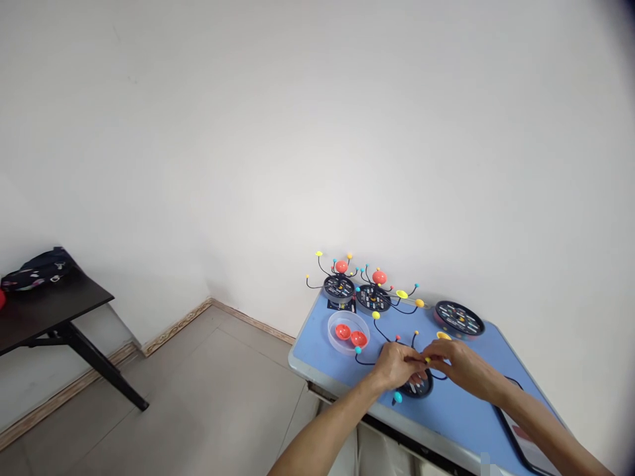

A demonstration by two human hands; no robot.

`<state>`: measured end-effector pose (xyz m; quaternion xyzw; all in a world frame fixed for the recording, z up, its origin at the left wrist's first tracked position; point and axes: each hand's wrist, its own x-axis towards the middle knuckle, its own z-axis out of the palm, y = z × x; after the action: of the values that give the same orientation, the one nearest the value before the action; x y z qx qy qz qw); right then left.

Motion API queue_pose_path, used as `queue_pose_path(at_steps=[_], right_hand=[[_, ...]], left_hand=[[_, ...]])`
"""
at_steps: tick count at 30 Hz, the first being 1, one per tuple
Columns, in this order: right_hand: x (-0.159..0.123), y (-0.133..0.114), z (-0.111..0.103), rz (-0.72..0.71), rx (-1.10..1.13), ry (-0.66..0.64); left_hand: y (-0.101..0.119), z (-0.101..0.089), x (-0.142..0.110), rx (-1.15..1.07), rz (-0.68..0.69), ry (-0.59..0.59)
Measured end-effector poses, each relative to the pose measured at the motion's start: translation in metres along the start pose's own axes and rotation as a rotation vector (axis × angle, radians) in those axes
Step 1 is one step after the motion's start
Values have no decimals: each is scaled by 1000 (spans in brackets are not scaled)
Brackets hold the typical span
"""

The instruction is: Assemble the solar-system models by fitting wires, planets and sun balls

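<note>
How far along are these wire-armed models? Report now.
Two look finished: the back-left base and middle base carry wire arms and red spheres. In hand: the left hand and right hand work at a small yellow piece over the front base, no sphere showing. Left: the bare right base and red half-spheres in a clear bowl.

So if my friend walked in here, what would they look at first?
They'd probably spot the two wire models with orange-red balls, standing at the far side of the blue table. Next come the hands in the middle: the left hand and right hand meet over a third wire model, near a small yellow piece. Beside them, a clear round bowl holds two orange half-balls.
</note>
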<state>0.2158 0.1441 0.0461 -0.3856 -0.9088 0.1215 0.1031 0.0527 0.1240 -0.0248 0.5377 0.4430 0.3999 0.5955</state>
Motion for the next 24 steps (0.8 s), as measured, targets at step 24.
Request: queue_pose_path(at_steps=[24], right_hand=[[-1,30,4,135,129,46]], left_hand=[[-3,3,5,-14,-22,36]])
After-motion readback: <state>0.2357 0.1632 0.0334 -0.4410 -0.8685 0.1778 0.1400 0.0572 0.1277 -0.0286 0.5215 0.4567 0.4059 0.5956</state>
